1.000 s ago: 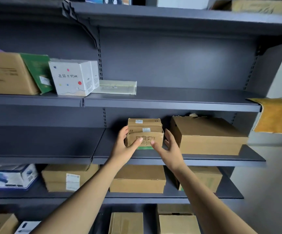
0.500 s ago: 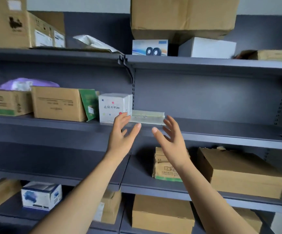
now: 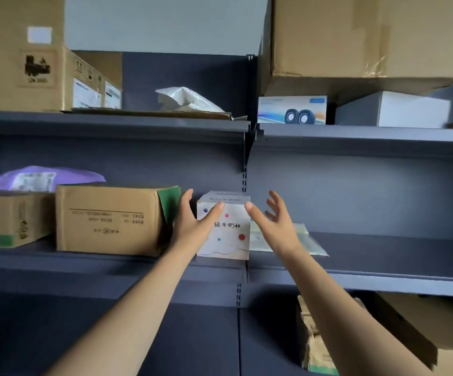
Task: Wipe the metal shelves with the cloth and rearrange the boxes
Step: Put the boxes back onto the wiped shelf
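Left hand (image 3: 193, 226) now against cubic carton (image 3: 232, 240)

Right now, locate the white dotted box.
Head view, centre: white dotted box on the middle shelf, brown carton to its left, clear packet to its right.

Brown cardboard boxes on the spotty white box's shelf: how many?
2. One plain brown cardboard box stands beside the left hand; a green-striped brown cardboard box sits at the left edge. Others may be out of view.

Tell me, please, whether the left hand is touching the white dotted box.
Cannot tell. In the head view the thumb of the left hand overlaps the white dotted box, but one angle shows neither contact nor gap.
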Demonstrator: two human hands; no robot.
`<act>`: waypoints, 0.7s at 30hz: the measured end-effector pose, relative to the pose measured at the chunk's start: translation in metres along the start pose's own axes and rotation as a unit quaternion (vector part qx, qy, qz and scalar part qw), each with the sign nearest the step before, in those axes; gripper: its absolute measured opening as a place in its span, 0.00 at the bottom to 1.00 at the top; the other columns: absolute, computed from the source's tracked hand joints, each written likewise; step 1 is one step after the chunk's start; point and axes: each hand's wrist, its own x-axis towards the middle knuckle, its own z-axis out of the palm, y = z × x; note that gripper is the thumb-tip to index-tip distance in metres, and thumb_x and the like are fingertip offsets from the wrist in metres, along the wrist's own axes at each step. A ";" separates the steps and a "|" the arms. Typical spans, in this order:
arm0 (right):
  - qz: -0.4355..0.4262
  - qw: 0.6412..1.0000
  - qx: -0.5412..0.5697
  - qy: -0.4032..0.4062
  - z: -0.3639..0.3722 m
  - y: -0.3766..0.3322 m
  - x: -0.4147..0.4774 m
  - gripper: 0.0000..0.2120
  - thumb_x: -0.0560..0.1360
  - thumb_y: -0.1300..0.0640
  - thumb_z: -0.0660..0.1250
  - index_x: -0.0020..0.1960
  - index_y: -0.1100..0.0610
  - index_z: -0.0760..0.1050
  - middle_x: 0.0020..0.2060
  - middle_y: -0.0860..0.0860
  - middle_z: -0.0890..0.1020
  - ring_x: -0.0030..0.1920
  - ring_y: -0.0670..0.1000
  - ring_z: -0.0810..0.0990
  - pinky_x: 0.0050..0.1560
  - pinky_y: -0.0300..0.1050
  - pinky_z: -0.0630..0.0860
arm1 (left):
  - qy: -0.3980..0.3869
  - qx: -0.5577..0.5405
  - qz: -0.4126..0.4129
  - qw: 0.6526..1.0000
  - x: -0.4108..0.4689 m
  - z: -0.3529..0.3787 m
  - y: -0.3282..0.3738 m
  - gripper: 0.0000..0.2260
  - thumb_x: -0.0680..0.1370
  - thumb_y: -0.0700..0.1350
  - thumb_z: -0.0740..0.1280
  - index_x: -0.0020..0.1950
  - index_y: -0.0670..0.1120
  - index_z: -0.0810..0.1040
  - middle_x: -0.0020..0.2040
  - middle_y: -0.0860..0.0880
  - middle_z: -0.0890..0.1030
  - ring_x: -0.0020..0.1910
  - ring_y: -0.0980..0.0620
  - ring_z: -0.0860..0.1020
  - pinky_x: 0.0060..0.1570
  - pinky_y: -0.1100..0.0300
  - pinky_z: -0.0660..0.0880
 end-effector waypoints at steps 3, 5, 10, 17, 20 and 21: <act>0.023 0.999 -0.008 -0.023 0.014 0.014 0.021 0.49 0.69 0.34 0.73 0.82 0.45 0.53 0.79 0.46 0.62 0.77 0.50 0.63 0.75 0.51 0.65 | -0.035 -0.023 -0.042 0.998 0.023 0.004 -0.010 0.40 0.76 0.58 0.73 0.81 0.55 0.55 0.74 0.55 0.68 0.64 0.56 0.71 0.46 0.69 0.70; 0.033 0.998 -0.012 -0.049 0.020 0.022 0.032 0.53 0.67 0.31 0.72 0.83 0.46 0.51 0.76 0.41 0.63 0.74 0.45 0.67 0.72 0.45 0.65 | -0.053 -0.056 -0.063 0.995 0.035 0.007 -0.017 0.40 0.75 0.58 0.74 0.81 0.57 0.56 0.68 0.55 0.73 0.62 0.55 0.75 0.51 0.61 0.71; 0.040 0.996 -0.037 -0.071 0.033 0.037 0.048 0.46 0.67 0.27 0.70 0.79 0.43 0.58 0.66 0.39 0.79 0.64 0.41 0.77 0.52 0.42 0.79 | -0.103 -0.124 -0.043 0.986 0.050 0.017 -0.031 0.15 0.77 0.50 0.73 0.60 0.59 0.72 0.53 0.56 0.84 0.48 0.60 0.84 0.40 0.63 0.80; 0.018 0.998 -0.018 -0.049 0.041 0.037 0.046 0.15 0.78 0.41 0.65 0.63 0.44 0.73 0.46 0.29 0.82 0.46 0.29 0.79 0.36 0.27 0.73 | -0.103 -0.125 -0.026 0.986 0.055 0.023 -0.037 0.14 0.78 0.48 0.73 0.60 0.59 0.74 0.52 0.55 0.85 0.47 0.59 0.84 0.44 0.54 0.83; 0.004 0.999 -0.011 -0.035 0.040 0.032 0.039 0.19 0.74 0.40 0.65 0.63 0.44 0.74 0.47 0.30 0.83 0.47 0.30 0.80 0.38 0.27 0.73 | -0.100 -0.135 -0.016 0.986 0.048 0.024 -0.029 0.16 0.78 0.45 0.72 0.63 0.56 0.74 0.54 0.54 0.84 0.43 0.64 0.83 0.34 0.68 0.77; 0.001 0.999 -0.010 -0.032 0.038 0.029 0.035 0.20 0.74 0.40 0.65 0.64 0.44 0.74 0.48 0.30 0.83 0.48 0.30 0.80 0.39 0.27 0.73 | -0.099 -0.138 -0.014 0.985 0.044 0.024 -0.025 0.17 0.78 0.45 0.72 0.65 0.55 0.74 0.54 0.54 0.84 0.43 0.65 0.82 0.33 0.70 0.75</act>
